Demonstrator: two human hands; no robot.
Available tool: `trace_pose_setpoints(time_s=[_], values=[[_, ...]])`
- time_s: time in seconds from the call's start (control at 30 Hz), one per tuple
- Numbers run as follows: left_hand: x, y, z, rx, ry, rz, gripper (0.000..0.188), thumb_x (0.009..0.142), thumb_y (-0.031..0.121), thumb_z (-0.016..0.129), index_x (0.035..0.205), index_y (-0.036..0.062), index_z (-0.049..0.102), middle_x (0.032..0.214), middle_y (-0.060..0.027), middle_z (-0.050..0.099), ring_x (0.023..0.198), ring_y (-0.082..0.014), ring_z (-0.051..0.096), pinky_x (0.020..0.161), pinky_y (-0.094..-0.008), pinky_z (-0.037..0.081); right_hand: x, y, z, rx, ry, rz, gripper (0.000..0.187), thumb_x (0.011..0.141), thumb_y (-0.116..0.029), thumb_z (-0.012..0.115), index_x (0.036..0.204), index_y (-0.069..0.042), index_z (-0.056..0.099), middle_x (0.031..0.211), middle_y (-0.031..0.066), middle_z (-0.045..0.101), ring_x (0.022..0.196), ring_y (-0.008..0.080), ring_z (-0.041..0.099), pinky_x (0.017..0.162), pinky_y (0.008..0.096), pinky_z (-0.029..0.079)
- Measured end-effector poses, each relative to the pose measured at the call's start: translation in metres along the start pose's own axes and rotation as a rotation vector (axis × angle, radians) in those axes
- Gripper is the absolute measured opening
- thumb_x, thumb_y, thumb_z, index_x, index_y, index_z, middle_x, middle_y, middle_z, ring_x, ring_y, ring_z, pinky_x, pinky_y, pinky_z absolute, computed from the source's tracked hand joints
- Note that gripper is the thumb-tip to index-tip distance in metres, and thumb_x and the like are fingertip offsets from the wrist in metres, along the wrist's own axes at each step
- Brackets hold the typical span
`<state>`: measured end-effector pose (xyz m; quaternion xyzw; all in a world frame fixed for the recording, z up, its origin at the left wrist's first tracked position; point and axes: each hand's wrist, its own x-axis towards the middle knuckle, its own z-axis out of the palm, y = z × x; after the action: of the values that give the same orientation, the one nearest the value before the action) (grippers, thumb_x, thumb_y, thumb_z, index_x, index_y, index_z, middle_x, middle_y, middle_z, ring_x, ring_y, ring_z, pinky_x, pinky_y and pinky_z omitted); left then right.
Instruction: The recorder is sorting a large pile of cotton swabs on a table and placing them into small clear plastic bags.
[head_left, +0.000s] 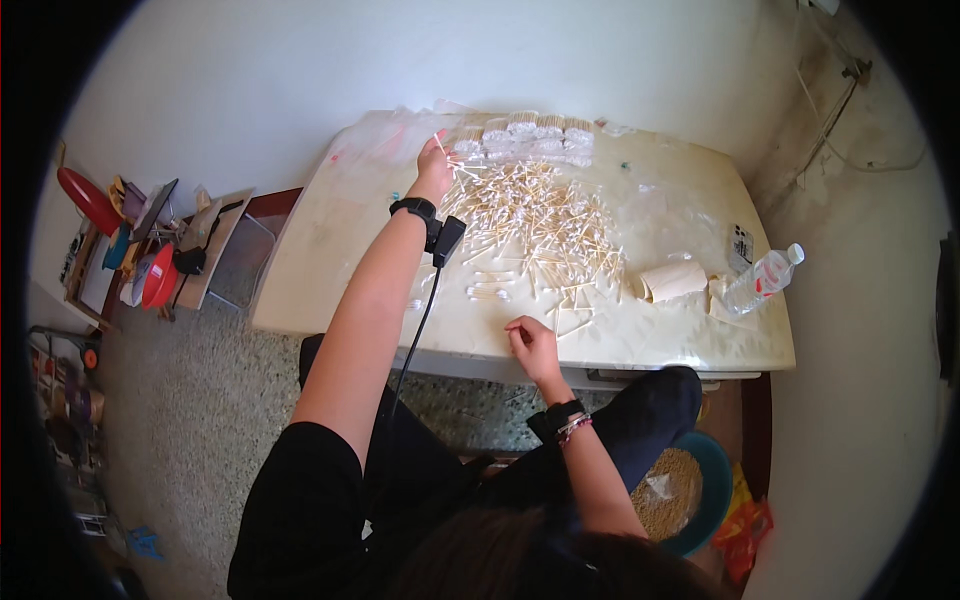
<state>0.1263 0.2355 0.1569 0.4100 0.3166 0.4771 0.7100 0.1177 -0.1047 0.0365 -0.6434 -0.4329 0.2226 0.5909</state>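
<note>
A wide heap of loose cotton swabs (540, 215) lies in the middle of the table, pale sticks with white tips. At its far left side my left hand (434, 172) is closed around a few cotton swabs, whose white ends stick out past the fingers. My right hand (537, 350) rests by the table's near edge, just below the heap. Its fingers are curled in, and no swab shows in them. Between the hands, a short row of swabs (488, 290) lies apart from the heap.
Bundled swabs (522, 125) stand along the table's far side. To the right are a brown cardboard tube (671, 281) and a clear plastic bottle (762, 282) lying tilted. A teal basin (716, 490) sits on the floor at lower right. A cable hangs from my left wrist.
</note>
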Motion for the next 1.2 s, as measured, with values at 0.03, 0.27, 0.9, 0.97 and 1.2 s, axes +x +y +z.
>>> trace_pose_setpoints(time_s=[0.03,0.27,0.9,0.97,1.2], values=[[-0.003,0.002,-0.016,-0.157,-0.048,-0.019,0.036,0.089,0.001,0.038,0.121,0.0124,0.049,0.075,-0.0050,0.048,0.062,-0.0150,0.045,0.056,-0.0280,0.041,0.000,-0.002,0.003,0.000,-0.007,-0.009,0.008,0.080,-0.006,0.056,0.084,0.000,0.060,0.068,0.0117,0.057,0.056,0.0167,0.054,0.055,0.0270,0.044],[-0.092,-0.053,-0.057,-0.793,-0.410,-0.337,0.019,0.091,0.010,0.046,0.108,0.0142,0.052,0.068,-0.0033,0.046,0.063,-0.0171,0.043,0.058,-0.0324,0.039,0.008,0.002,0.001,0.109,-0.018,0.130,0.013,0.086,-0.005,0.049,0.095,-0.003,0.058,0.067,-0.0005,0.055,0.058,0.0062,0.052,0.054,0.0207,0.043],[-0.269,-0.097,-0.079,-0.723,-0.206,-0.277,0.029,0.098,0.031,0.033,0.099,0.0073,0.050,0.095,-0.0059,0.055,0.087,-0.0171,0.053,0.081,-0.0326,0.047,0.017,-0.045,0.075,0.923,0.080,0.314,0.020,0.086,-0.018,0.054,0.094,-0.001,0.060,0.100,0.0087,0.062,0.089,0.0138,0.058,0.083,0.0261,0.045],[-0.259,-0.117,-0.088,-0.812,-0.234,-0.253,0.033,0.098,0.033,0.029,0.102,0.0066,0.048,0.096,-0.0072,0.054,0.090,-0.0182,0.053,0.085,-0.0336,0.045,0.018,-0.043,0.078,0.979,0.120,0.377,0.022,0.088,-0.021,0.052,0.094,-0.001,0.060,0.096,0.0079,0.062,0.087,0.0139,0.058,0.082,0.0264,0.045],[-0.273,-0.104,-0.067,-0.695,0.042,-0.311,0.038,0.096,0.042,0.027,0.109,0.0087,0.041,0.087,-0.0048,0.049,0.084,-0.0196,0.051,0.085,-0.0369,0.045,0.013,-0.040,0.071,1.049,0.209,0.396,0.039,0.097,-0.033,0.034,0.097,0.000,0.054,0.082,0.0049,0.057,0.079,0.0139,0.054,0.081,0.0276,0.045]])
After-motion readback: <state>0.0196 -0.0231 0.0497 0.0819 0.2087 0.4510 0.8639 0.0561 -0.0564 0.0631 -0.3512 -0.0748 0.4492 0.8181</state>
